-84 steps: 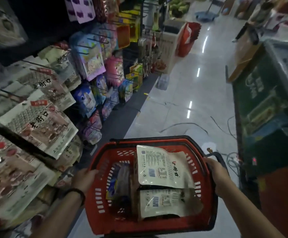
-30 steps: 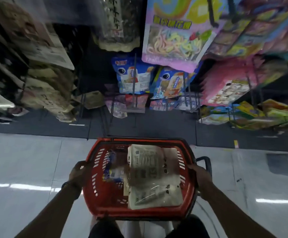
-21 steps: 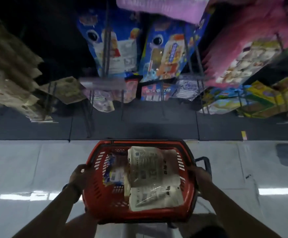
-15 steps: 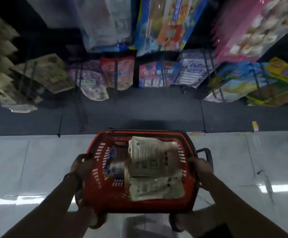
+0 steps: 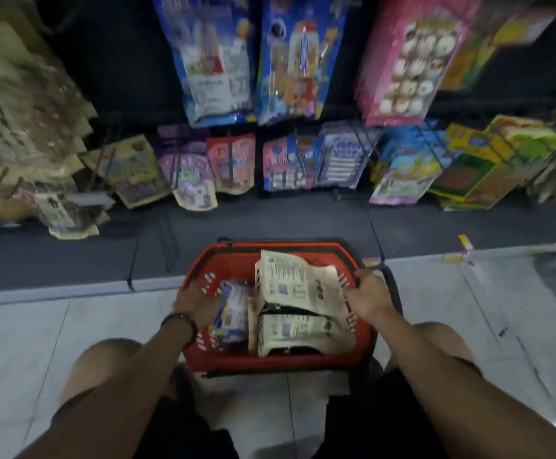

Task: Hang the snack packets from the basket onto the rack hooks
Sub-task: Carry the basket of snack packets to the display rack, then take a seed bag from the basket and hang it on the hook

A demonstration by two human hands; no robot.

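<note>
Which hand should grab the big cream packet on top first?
Right, probably. The right hand grips the basket rim right beside the top cream packet; the left hand grips the opposite rim, by the blue packet.

Both bare forearms reach forward and down. The left hand [image 5: 197, 301], a dark band [image 5: 179, 323] round its wrist, grips the left rim of the basket [image 5: 286, 248]; the right hand [image 5: 369, 296] grips the right rim, fingers [image 5: 364, 277] curled over it.
</note>
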